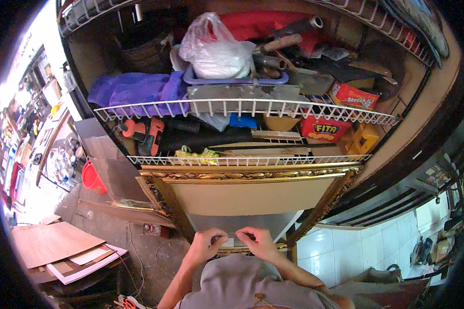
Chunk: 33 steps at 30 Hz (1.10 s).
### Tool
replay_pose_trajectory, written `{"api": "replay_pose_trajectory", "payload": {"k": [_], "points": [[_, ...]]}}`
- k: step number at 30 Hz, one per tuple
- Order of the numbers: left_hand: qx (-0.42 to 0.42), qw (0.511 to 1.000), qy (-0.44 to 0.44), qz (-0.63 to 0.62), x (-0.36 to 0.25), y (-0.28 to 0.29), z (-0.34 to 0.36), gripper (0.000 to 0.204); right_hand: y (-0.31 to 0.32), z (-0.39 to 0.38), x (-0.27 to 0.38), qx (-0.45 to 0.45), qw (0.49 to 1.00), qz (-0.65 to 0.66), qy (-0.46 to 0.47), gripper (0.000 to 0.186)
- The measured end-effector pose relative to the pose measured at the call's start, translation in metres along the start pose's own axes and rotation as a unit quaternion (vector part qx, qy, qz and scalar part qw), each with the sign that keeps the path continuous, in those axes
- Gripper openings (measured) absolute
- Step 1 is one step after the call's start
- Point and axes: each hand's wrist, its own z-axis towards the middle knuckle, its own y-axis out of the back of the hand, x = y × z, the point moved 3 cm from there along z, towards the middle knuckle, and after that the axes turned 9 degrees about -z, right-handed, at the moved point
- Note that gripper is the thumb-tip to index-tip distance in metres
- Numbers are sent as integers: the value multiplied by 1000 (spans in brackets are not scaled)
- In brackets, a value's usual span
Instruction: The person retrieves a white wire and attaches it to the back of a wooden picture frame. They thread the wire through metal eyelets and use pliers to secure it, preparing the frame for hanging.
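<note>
Far left: strong daylight; the cluttered work area there is partly washed out. Lower left: stack of flat boards [56, 242], brown and white-edged, overlapping unevenly. Behind it, a red bucket [91, 177], tilted, on a grey, scuffed floor [82, 207] with a thin cable trailing across it.

Next along, wire shelving [242, 109] with white rails: folded purple cloth [134, 92] on the upper tier, orange-red power tool [152, 136] on the tier below.

Centre: left hand [210, 243], fingers curled in, thumb and fingertips drawn close. Ornate gilt frame [232, 176] stands below the shelves, in front of the person, a beige panel [258, 195] across its upper part and a greyish surface beneath. Both hands are at its lower end, near each other but apart, a small pale rectangle [230, 242] showing between. Right hand [259, 242] bent likewise; I cannot tell whether either pinches anything.

Overhead, a knotted translucent bag [216, 59]; farther right, red packets [325, 129]. Right side: glossy white floor tiles [345, 252].
</note>
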Motion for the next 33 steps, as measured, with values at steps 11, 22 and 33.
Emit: {"api": "replay_pose_trajectory", "payload": {"k": [11, 22, 33], "points": [[-62, 992, -101, 48, 8, 36, 4, 12, -43, 13, 28, -23, 999, -25, -3, 22], [-125, 984, -107, -64, 23, 57, 9, 17, -70, 22, 37, -43, 998, 41, -18, 28], [-189, 978, -86, -20, 7, 16, -7, 16, -44, 21, 9, 29, 998, 62, 9, 23]]}}
